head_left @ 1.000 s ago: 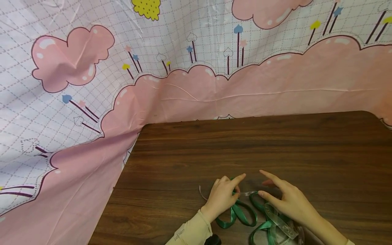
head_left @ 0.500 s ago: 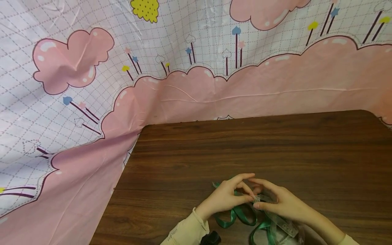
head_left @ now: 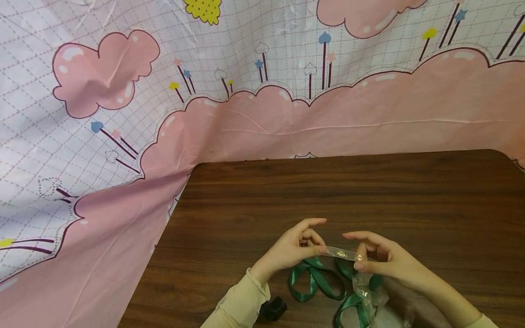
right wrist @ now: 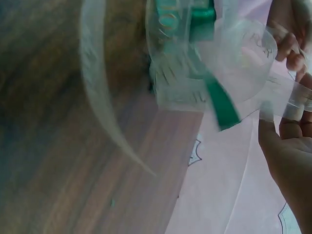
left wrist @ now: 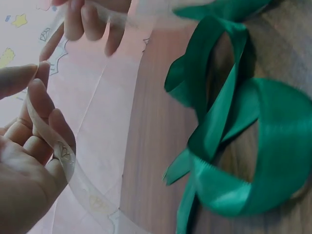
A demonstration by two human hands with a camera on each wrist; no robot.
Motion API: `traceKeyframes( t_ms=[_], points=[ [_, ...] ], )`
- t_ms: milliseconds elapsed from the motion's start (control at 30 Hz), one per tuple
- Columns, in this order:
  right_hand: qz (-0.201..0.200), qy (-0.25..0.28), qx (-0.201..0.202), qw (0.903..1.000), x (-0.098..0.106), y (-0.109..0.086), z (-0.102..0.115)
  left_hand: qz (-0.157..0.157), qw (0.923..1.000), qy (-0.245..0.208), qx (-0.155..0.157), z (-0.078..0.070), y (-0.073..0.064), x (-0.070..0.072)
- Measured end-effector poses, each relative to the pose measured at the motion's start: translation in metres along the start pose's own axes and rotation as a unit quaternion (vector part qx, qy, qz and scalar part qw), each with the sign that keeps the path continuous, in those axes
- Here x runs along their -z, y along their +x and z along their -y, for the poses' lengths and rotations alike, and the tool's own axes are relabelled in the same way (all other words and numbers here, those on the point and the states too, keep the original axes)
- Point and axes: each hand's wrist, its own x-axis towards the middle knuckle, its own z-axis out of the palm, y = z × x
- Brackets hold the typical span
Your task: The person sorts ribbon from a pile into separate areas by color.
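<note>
A sheer ribbon with gold print [head_left: 341, 253] runs taut between both hands, raised over the table. My left hand [head_left: 289, 248] pinches its left end between thumb and a finger, index finger pointing out. My right hand [head_left: 385, 257] pinches the ribbon further right, and more of it hangs in loops below. Beneath the hands, a green satin ribbon [head_left: 303, 284] lies looped on the wood. The left wrist view shows this green ribbon [left wrist: 287, 146] large, beside the sheer ribbon [left wrist: 63, 156] trailing past my left palm. In the right wrist view, sheer loops [right wrist: 170, 92] overlap more green ribbon [right wrist: 222, 107].
The dark wooden table [head_left: 328, 191] ends at a pink and white patterned curtain [head_left: 246, 118] behind and to the left. A small black object [head_left: 274, 309] sits near the left sleeve. Pale, sheer material [head_left: 393, 300] lies under the right forearm.
Both hands came together at the sheer ribbon, then the left drew away to the left. The printed ribbon now stretches between them. The green loops stay mostly in place.
</note>
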Motion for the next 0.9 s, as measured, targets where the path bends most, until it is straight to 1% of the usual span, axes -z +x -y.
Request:
traceKeyframes(
  t_ms=[67,167,333,467,533,700,767,900],
  points=[
    [-0.011,0.011,-0.004,0.9999,0.003,-0.001,0.003,-0.01,0.9999,0.003,0.0,0.0,-0.002,0.005],
    [-0.019,0.006,-0.001,0.9998,0.007,-0.001,0.005,-0.021,0.9998,0.005,-0.006,-0.001,-0.005,0.011],
    [-0.026,0.005,-0.009,0.9996,0.014,-0.002,0.008,-0.034,0.9992,0.002,-0.021,-0.001,-0.008,0.021],
    [-0.03,0.012,-0.006,0.9994,0.019,-0.003,0.01,-0.053,0.9983,-0.004,-0.024,-0.001,-0.011,0.029],
    [-0.035,0.012,0.003,0.9993,0.022,-0.004,0.011,-0.063,0.9976,-0.011,-0.025,0.0,-0.012,0.033],
    [-0.042,0.004,0.042,0.9982,0.029,-0.007,0.014,-0.081,0.996,-0.021,-0.031,-0.001,-0.012,0.041],
    [-0.038,0.013,0.06,0.9974,0.032,-0.008,0.014,-0.088,0.9954,-0.021,-0.03,-0.001,-0.011,0.045],
    [-0.036,0.01,0.058,0.9976,0.038,-0.011,0.017,-0.11,0.9934,-0.021,-0.025,0.001,-0.011,0.052]
  ],
)
